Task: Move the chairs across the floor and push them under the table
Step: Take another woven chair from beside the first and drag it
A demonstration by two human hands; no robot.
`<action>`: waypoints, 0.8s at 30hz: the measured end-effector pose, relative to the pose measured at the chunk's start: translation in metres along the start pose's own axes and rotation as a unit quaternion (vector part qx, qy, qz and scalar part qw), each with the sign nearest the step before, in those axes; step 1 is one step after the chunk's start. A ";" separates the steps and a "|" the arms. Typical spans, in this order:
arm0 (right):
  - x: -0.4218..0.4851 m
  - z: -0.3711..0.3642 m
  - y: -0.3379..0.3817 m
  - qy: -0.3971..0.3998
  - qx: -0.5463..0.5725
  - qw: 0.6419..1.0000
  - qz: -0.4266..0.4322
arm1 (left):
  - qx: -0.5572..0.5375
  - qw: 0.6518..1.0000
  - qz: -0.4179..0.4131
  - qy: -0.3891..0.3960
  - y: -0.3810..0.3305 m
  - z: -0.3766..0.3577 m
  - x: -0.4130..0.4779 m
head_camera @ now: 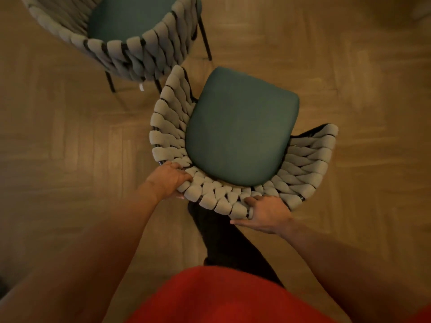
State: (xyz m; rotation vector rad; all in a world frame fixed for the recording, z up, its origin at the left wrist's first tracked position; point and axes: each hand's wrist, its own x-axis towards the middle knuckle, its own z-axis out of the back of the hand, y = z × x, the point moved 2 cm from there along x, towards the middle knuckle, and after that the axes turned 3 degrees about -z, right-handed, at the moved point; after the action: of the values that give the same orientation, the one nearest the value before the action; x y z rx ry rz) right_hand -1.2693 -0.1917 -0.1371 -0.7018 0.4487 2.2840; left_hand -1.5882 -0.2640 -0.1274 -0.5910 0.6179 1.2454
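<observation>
The near chair is over the parquet floor, its green seat pointing away from the person. Both hands grip its woven backrest. The left hand curls over the rim at the chair's left rear, and the right hand wraps the rim at its right rear. A second chair sits just beyond the near chair's left arm, almost touching it. The surface is out of view. The near chair should probably be swung rightward, clear of its neighbour, with both grips level. Its legs are hidden, so a slight lift may spare the floor.
</observation>
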 end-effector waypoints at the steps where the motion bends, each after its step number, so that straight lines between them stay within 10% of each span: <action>1: -0.006 -0.005 -0.005 -0.031 -0.009 0.999 0.020 | -0.002 1.000 0.014 -0.014 -0.012 -0.007 -0.003; 24: -0.043 -0.026 -0.130 -0.082 -0.246 0.889 0.378 | -0.149 0.931 0.290 -0.166 -0.302 -0.088 -0.034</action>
State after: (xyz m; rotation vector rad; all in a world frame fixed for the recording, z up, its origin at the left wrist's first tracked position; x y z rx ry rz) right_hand -1.1420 -0.1362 -0.1471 -0.6220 0.0343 3.2348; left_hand -1.3107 -0.4147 -0.1430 -0.4377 0.3212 1.9746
